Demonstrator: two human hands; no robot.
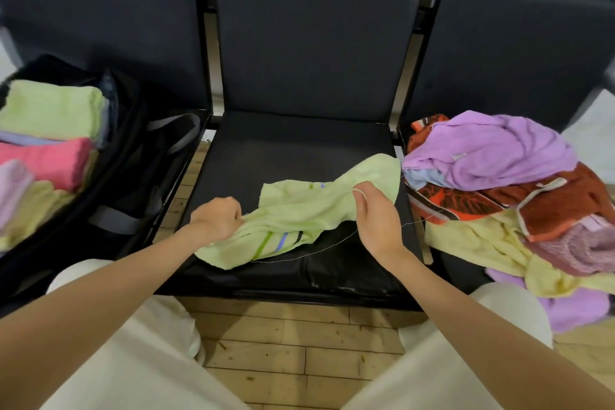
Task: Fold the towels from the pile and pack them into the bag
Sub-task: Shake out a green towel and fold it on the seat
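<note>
- Dark padded seats in a row serve as the surface [299,143], with wooden floor below.
- Bag [133,176] lies open on the left seat, folded towels inside; the pile [499,193] sits on the right seat.
- Green towel [299,210] lies crumpled on the middle seat, best spread flat before folding.
- Left hand [218,218] grips one bunched end.
- Right hand [374,210] pinches the other edge.

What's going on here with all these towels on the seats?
A person is sorting a light green towel on the middle seat. The left hand grips one bunched end and the right hand pinches the other. Folded towels already lie in the open black bag at left, and an unfolded pile waits on the right seat.
</note>
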